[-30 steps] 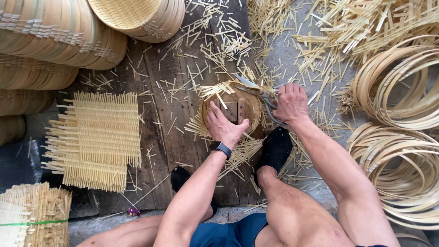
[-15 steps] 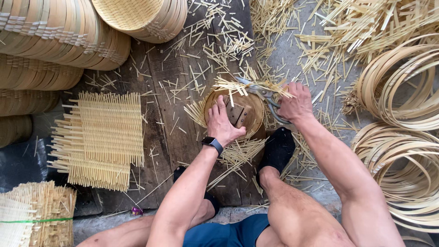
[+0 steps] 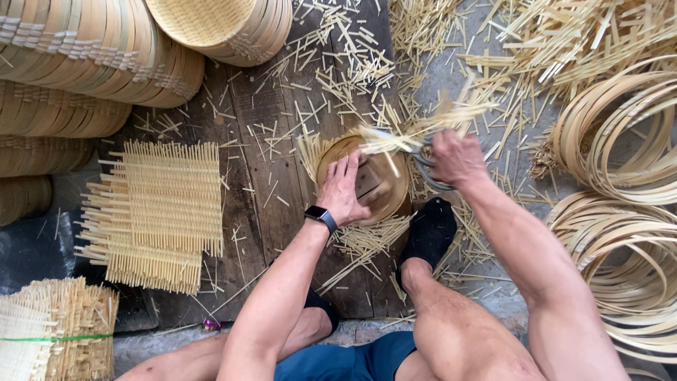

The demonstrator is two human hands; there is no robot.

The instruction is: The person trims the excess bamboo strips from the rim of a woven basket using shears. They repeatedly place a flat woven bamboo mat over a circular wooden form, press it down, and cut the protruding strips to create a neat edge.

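From the head camera, your left hand (image 3: 343, 189) lies flat and open, fingers spread, pressing down on the round woven basket piece (image 3: 374, 185) that sits on the dark wooden boards (image 3: 268, 176) between your feet. The palm covers the left part of the round; its brown rim shows past your fingertips and curves away to the right. A dark smartwatch (image 3: 321, 215) sits on that wrist.

Your right hand (image 3: 455, 159) is closed around the handles of a pair of scissors (image 3: 417, 152), just to the right of the round and slightly above it. The blades point left, toward the upper edge of the round, and they meet a bundle of loose bamboo strip ends (image 3: 423, 123) sticking out from the rim. Whether the blades are parted or closed is blurred.

Your black-socked foot (image 3: 430, 229) rests just below the round, touching the strips that fan out under it. A square woven bamboo mat (image 3: 166, 208) lies well to the left, stacked baskets (image 3: 106, 49) sit at the upper left, and coiled bamboo hoops (image 3: 620, 141) lie at the right. Cut slivers litter the boards.
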